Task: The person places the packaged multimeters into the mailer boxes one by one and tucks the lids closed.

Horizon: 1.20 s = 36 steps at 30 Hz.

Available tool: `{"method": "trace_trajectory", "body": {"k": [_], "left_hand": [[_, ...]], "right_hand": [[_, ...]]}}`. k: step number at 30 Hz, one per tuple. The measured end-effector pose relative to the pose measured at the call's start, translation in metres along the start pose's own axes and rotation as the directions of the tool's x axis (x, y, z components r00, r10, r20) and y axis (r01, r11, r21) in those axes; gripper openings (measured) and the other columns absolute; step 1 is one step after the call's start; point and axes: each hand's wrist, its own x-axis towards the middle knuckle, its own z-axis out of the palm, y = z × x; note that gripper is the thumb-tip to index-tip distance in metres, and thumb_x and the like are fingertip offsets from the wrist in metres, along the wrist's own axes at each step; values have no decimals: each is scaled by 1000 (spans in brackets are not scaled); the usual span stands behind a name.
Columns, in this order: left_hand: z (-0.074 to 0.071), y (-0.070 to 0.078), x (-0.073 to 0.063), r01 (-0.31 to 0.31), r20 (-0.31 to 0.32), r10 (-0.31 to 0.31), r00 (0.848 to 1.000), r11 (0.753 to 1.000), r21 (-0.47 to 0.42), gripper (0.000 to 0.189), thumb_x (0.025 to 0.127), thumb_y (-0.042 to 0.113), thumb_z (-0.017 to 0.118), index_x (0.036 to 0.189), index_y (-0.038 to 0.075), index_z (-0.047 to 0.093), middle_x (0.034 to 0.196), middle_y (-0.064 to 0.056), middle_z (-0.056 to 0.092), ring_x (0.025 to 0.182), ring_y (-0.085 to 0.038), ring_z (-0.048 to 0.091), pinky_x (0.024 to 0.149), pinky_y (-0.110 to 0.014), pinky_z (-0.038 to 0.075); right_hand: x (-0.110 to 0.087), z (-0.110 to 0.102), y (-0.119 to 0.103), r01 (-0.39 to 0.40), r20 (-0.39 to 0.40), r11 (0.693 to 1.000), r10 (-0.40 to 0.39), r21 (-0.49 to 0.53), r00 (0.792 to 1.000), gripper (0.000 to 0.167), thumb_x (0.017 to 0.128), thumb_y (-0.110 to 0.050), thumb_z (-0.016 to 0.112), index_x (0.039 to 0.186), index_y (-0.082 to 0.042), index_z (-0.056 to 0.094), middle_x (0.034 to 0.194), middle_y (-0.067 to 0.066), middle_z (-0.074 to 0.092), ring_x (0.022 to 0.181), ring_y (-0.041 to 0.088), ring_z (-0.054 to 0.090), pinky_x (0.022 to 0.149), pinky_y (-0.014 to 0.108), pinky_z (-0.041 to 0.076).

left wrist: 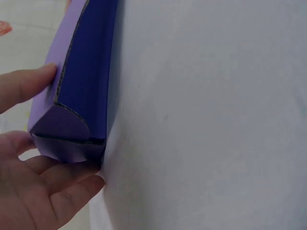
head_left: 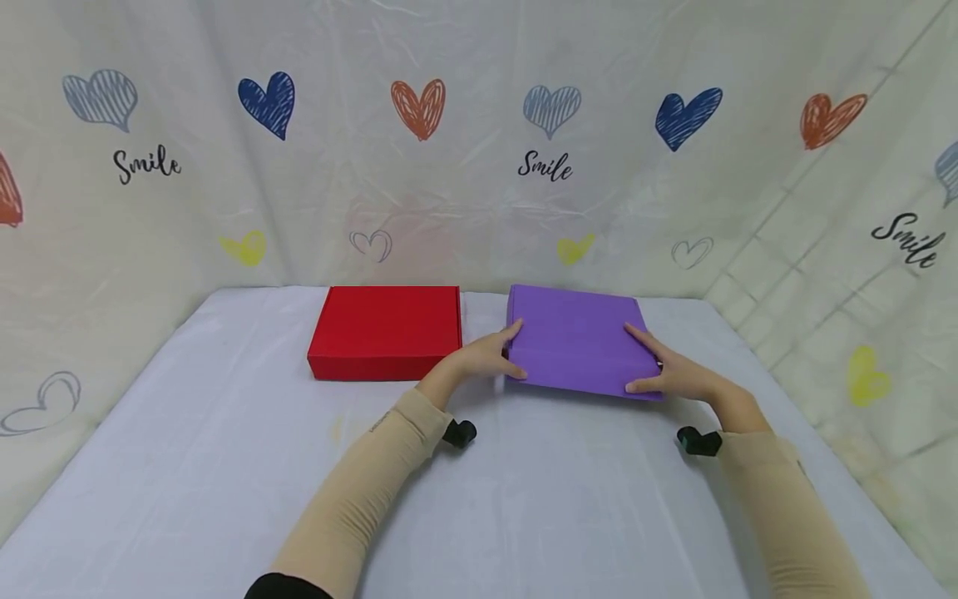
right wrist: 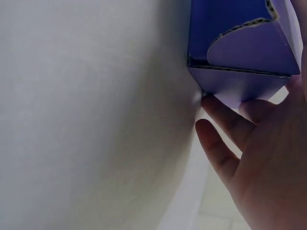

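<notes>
A purple cardboard box (head_left: 580,333) lies on the white-covered table, turned slightly, with both hands at its short sides. My left hand (head_left: 485,356) grips its left side, thumb on the top and fingers against the side wall. On the right, my right hand (head_left: 677,374) holds the opposite side with thumb and fingers spread along it. The box's front flap (head_left: 576,376) slopes outward over the front edge. In the left wrist view a rounded side tab (left wrist: 64,122) and raw corrugated edges show; the right wrist view shows a matching tab (right wrist: 252,50).
A shut red box (head_left: 389,324) lies left of the purple one, close to my left forearm. The white cloth (head_left: 554,491) covers the table. Behind it hangs a pale curtain (head_left: 479,42) printed with hearts and "Smile".
</notes>
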Motion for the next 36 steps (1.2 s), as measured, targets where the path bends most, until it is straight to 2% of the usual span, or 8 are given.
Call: {"method": "trace_trajectory", "body": {"k": [5, 14, 17, 24, 31, 36], "left_hand": [[3, 1, 1, 6, -1, -6, 1000, 1000, 3, 99, 93, 10, 73, 166, 14, 5, 171, -11, 5, 157, -24, 6, 125, -43, 15], [10, -1, 9, 18, -61, -17, 998, 1000, 18, 104, 91, 20, 75, 166, 17, 3, 171, -16, 1, 154, -32, 18, 120, -51, 26], [11, -2, 12, 28, -65, -26, 998, 999, 24, 110, 90, 23, 77, 166, 18, -1, 171, -16, -3, 155, -32, 13, 121, -54, 24], [13, -4, 17, 17, -60, -13, 998, 998, 68, 118, 89, 25, 80, 165, 16, -10, 170, -18, -8, 156, -32, 9, 123, -50, 18], [15, 3, 14, 49, -66, -39, 997, 986, 157, 117, 92, 25, 78, 163, 13, -13, 170, -19, -9, 156, -32, 11, 123, -46, 19], [15, 7, 12, 65, -56, -55, 997, 978, 199, 115, 93, 19, 77, 163, 10, -14, 169, -22, -10, 155, -34, 15, 123, -45, 21]], "right_hand": [[3, 1, 2, -16, 20, 999, 16, -33, 1000, 119, 85, -28, 84, 166, -19, -2, 164, 34, -13, 148, 59, -1, 112, 77, 8], [6, 4, 4, -3, 13, 1000, 4, -29, 1000, 123, 83, -27, 86, 166, -20, -4, 163, 35, -14, 146, 61, 0, 111, 78, 9], [7, 6, 6, 2, 9, 1000, -1, -29, 1000, 124, 82, -26, 87, 166, -20, -4, 163, 36, -13, 146, 62, 2, 110, 78, 10], [5, 6, 5, -8, -10, 998, 7, -56, 1000, 125, 82, -27, 88, 166, -20, -4, 162, 39, -6, 144, 64, 10, 109, 78, 16], [8, 6, 2, -29, -40, 997, 27, -66, 999, 122, 81, -28, 89, 166, -18, 2, 162, 40, 1, 143, 64, 14, 109, 77, 18], [12, 6, 2, -34, -59, 995, 29, -92, 998, 121, 79, -28, 91, 165, -13, 7, 161, 41, 4, 142, 63, 17, 110, 76, 19]]}}
